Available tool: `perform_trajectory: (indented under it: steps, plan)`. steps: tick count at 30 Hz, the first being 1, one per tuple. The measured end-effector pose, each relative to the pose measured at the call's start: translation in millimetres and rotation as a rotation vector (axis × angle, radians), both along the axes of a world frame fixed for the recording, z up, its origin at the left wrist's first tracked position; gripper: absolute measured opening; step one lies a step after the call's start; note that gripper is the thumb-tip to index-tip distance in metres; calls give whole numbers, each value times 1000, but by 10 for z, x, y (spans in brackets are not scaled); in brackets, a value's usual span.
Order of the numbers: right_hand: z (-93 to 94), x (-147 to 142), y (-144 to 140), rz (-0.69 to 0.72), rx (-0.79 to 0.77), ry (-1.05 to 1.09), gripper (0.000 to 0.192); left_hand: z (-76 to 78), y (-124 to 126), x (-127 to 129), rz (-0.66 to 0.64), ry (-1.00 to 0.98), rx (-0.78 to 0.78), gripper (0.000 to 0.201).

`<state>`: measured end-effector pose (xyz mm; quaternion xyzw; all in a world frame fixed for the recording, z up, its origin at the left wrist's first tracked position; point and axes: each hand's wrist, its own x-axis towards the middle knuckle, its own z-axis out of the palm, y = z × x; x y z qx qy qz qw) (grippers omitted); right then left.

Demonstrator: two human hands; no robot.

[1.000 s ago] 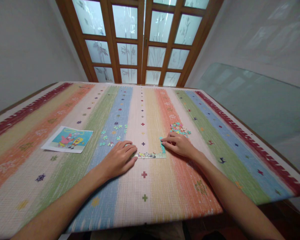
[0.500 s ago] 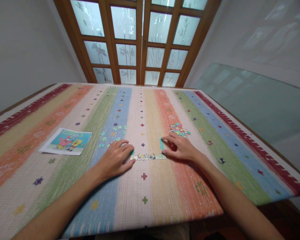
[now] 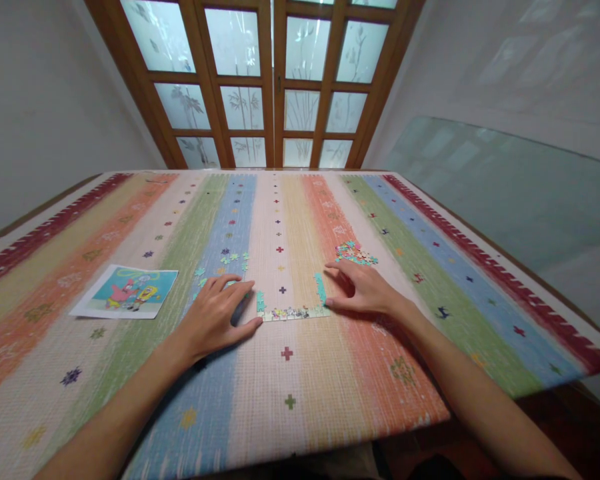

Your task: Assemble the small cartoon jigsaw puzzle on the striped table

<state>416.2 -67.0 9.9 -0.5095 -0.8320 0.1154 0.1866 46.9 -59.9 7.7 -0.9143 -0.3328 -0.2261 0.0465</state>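
Observation:
A partly joined jigsaw frame lies on the striped tablecloth: a bottom strip with short teal sides rising at each end. My left hand rests flat beside the frame's left corner, thumb near it, fingers spread over loose teal pieces. My right hand lies palm down at the frame's right side, fingertips touching the right corner and teal edge. Neither hand holds a piece that I can see.
A pile of loose puzzle pieces sits just beyond my right hand. A cartoon reference picture lies at the left. Wooden glass doors stand behind the table. A glass sheet leans against the right wall.
My left hand slid left off the frame's corner, uncovering its short teal left side. My right hand spread flatter against the right edge. The camera shifted slightly.

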Motion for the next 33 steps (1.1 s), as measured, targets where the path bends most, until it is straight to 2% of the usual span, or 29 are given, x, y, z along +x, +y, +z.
perform_trajectory:
  steps: [5, 12, 20, 33]
  plan:
    - [-29, 12, -5, -3, 3, -96, 58, 58, 54, -51, -31, 67, 29, 29]
    - [-18, 8, -21, 40, 6, -139, 53, 137, 34, -36, -172, 126, 13, 34]
    - [-48, 16, -16, 40, 4, -117, 54, 98, 23, -2, -216, 122, 3, 33]
    - [13, 7, -19, 120, 0, -83, 39, 70, 10, -3, -221, 161, -5, 35]
